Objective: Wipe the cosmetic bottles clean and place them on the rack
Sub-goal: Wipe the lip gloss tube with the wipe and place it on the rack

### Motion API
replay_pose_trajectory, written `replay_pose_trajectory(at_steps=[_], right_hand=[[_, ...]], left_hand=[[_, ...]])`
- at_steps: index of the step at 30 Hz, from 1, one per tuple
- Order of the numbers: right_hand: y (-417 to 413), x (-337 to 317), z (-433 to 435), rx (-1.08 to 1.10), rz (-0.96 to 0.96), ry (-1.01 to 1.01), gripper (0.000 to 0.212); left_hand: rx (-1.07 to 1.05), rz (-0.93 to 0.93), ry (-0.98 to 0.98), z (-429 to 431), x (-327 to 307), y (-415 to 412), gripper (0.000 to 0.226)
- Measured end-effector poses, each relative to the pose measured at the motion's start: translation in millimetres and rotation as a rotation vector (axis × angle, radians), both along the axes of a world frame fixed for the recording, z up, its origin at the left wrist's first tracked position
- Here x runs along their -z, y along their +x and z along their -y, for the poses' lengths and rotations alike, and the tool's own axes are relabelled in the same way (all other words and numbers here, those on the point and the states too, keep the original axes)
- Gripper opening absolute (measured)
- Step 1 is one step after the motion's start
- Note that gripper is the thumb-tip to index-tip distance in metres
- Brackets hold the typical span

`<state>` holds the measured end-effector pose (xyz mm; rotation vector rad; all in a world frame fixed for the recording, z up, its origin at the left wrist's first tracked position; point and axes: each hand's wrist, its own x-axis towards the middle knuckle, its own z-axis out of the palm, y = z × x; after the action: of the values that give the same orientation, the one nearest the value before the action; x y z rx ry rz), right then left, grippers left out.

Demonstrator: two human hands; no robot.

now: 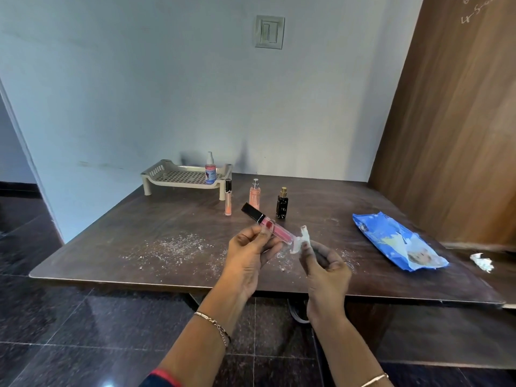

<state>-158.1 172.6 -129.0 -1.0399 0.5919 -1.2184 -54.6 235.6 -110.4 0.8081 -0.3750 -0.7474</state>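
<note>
Tube: pink lip-gloss tube (268, 226) with black cap, held above the dark wooden table (139, 241), toward its near edge.
Hands: left hand (248, 247) fingers clamped on it; right hand (321, 263) pinches a white wipe (300, 241) to its end.
Done: I count one spray bottle (210, 170) on the beige plastic rack (173, 174), far-left corner.
Left: I judge this tube and three standing bottles (255, 196).

Pink gloss (272, 228), black cap, tilted in mid-air, base touching white wipe (301, 241). Beige rack (178, 177) at back, spray bottle (210, 171) upright on it. Slim tube (228, 197), peach bottle (255, 196) and black bottle (282, 204) upright near rack.
</note>
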Motion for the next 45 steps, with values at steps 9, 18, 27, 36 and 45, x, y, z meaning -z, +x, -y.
replay_pose_trajectory(at_steps=[9,18,27,36,45], right_hand=[[9.5,-3.0,-8.4,-0.144,0.089,0.251,0.002],[7.2,-29.1,19.8,0.167,-0.174,-0.256,0.012],[7.2,-45.4,12.5,0.117,-0.663,-1.159,0.032],[3.9,-50.4,20.4,0.404,-0.603,-1.404,0.024],[0.9,-25.5,31.0,0.307,-0.66,-1.072,0.016]], left_hand=[[-0.195,0.551,0.074,5.6,11.2,-13.6,0.015],[-0.341,0.94,0.279,5.0,16.5,-4.3,0.011],[-0.373,1.229,0.341,6.1,16.4,2.1,0.02],[-0.287,1.162,0.332,5.1,14.0,-2.1,0.015],[0.126,0.317,0.017,5.4,14.0,1.1,0.029]])
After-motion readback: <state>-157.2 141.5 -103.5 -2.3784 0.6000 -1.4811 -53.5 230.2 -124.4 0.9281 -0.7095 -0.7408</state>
